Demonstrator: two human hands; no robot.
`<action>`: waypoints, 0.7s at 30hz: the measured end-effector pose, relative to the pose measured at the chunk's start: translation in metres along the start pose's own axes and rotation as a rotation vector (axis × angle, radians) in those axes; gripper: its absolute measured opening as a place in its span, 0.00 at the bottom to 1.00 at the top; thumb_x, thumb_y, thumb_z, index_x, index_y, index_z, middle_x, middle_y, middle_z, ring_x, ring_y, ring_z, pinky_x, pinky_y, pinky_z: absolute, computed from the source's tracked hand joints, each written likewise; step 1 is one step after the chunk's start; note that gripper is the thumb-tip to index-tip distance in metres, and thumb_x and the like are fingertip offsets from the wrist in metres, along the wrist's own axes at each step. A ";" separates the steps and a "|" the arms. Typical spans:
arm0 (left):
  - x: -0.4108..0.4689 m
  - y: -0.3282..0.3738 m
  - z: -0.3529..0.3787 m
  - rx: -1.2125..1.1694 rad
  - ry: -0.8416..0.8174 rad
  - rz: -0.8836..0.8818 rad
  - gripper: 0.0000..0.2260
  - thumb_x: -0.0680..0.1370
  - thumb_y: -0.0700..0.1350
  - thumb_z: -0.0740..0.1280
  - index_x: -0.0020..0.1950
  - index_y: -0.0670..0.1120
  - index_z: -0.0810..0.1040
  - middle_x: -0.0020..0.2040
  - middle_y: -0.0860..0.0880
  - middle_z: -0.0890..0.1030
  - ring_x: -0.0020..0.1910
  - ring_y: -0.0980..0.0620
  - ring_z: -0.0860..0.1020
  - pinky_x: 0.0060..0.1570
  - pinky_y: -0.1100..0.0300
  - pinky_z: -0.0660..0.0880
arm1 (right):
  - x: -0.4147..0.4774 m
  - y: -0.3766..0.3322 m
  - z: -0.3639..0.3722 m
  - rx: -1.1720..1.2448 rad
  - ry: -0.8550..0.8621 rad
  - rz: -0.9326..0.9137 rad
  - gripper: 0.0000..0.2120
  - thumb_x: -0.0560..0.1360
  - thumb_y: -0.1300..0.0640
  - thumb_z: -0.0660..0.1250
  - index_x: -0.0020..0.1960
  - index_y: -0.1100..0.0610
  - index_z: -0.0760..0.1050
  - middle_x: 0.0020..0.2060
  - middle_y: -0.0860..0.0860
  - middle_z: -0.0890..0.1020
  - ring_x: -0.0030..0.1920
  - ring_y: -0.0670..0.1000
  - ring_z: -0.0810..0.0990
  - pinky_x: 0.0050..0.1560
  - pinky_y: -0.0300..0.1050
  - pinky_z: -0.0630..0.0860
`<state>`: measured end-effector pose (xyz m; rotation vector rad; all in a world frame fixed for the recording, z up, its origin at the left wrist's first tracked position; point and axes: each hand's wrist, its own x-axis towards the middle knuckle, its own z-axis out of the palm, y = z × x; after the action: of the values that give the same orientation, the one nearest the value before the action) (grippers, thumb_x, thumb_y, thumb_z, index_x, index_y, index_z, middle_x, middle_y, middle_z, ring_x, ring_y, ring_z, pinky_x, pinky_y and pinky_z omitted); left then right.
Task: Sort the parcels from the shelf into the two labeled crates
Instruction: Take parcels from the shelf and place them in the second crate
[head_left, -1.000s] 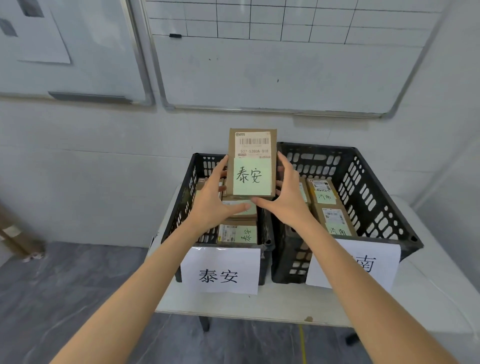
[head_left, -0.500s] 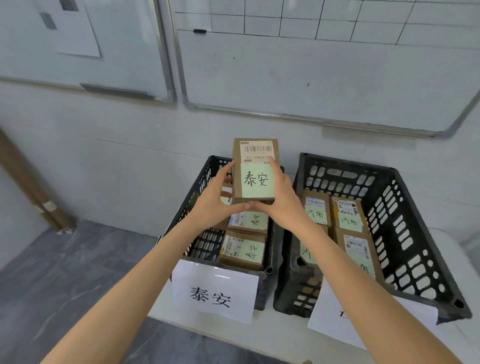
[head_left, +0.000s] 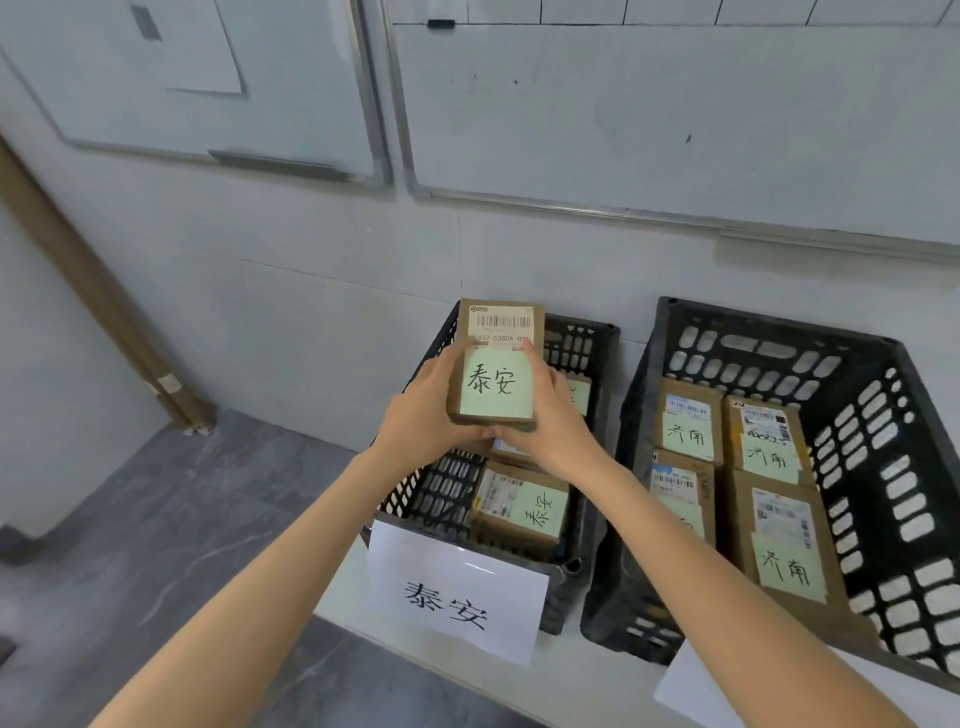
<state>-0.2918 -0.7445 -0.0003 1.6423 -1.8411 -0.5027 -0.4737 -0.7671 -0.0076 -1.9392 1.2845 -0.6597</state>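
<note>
A brown cardboard parcel (head_left: 498, 364) with a barcode label and a green note reading 泰安 is held above the left black crate (head_left: 597, 353). My left hand (head_left: 423, 415) grips its left side and my right hand (head_left: 553, 421) grips its right side and near edge. That crate carries a white sign 泰安 (head_left: 457, 603) and holds other parcels, one (head_left: 522, 506) with the same green note. The right black crate (head_left: 857, 410) holds several parcels with green 济南 notes (head_left: 789, 571).
Both crates stand on a white table (head_left: 597, 686) against a tiled wall. Two whiteboards (head_left: 675, 114) hang above. A brown strip (head_left: 88, 291) leans against the wall at the left, over a grey floor (head_left: 130, 519).
The view has swung left and closer to the left crate. The parcel has sunk slightly toward that crate, still held in both hands.
</note>
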 end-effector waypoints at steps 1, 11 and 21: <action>0.002 -0.006 0.000 0.027 -0.002 -0.004 0.42 0.66 0.55 0.77 0.74 0.60 0.57 0.65 0.54 0.73 0.58 0.51 0.75 0.49 0.54 0.73 | 0.002 0.000 0.003 0.012 -0.018 0.010 0.53 0.73 0.54 0.75 0.79 0.43 0.37 0.75 0.56 0.55 0.71 0.53 0.66 0.70 0.50 0.65; 0.004 -0.076 0.016 0.011 -0.108 -0.087 0.38 0.71 0.51 0.76 0.74 0.61 0.58 0.64 0.56 0.75 0.53 0.56 0.74 0.39 0.64 0.70 | 0.021 0.016 0.020 0.043 -0.199 0.075 0.53 0.71 0.57 0.77 0.80 0.44 0.41 0.79 0.50 0.53 0.77 0.50 0.58 0.76 0.54 0.59; 0.005 -0.115 0.040 0.319 -0.319 -0.159 0.41 0.73 0.48 0.73 0.78 0.58 0.51 0.75 0.53 0.65 0.62 0.51 0.75 0.45 0.59 0.74 | 0.027 0.036 0.003 0.064 -0.102 0.142 0.49 0.73 0.52 0.75 0.79 0.40 0.42 0.79 0.48 0.55 0.76 0.51 0.59 0.76 0.55 0.59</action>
<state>-0.2327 -0.7718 -0.1028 2.0291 -2.1175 -0.5907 -0.4820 -0.8007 -0.0371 -1.7878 1.3074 -0.5183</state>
